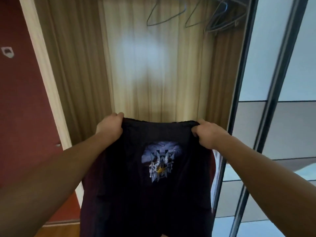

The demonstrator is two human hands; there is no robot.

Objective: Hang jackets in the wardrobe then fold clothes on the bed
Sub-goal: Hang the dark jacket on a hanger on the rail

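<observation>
Black shirt (150,194) hangs before wardrobe (136,65), top corners in left hand (109,124), right hand (209,134).

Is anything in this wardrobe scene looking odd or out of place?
Only slightly: the empty wire hangers high in the wardrobe hang at uneven slants, bunched toward the right. The dark printed garment, held by left hand and right hand, looks undamaged.
</observation>
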